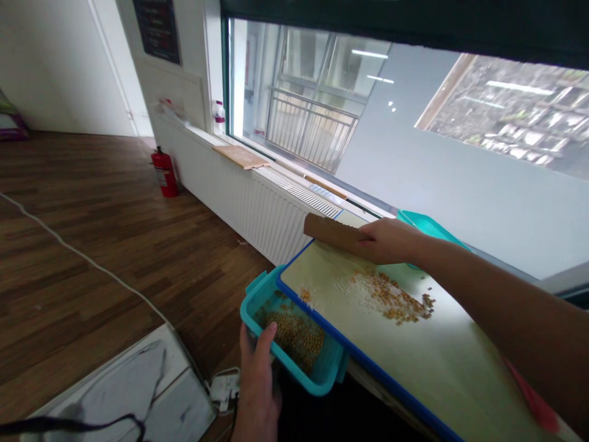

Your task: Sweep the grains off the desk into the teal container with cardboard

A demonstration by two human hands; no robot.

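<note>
My left hand [258, 362] grips the rim of a teal plastic tub [317, 385], its thumb over the near side. Inside the tub lies a heap of yellowish kernels [294, 334]. The tub sits just under the blue edge of a pale table top [460, 380]. Above the table's far side, my right hand [391, 240] is closed around a strip of brown cardboard [335, 236]. Between the cardboard and the near edge, more kernels [398, 298] are scattered with white grains. A small cluster of kernels [306, 296] rests close to the table edge above the tub.
A second teal container [430, 227] stands behind my right forearm by the window. Along the wall runs a white radiator [243, 209] with a wooden board [240, 156] on top. A fire extinguisher [164, 173], a cable [92, 264] and a power strip [224, 390] are on the floor side.
</note>
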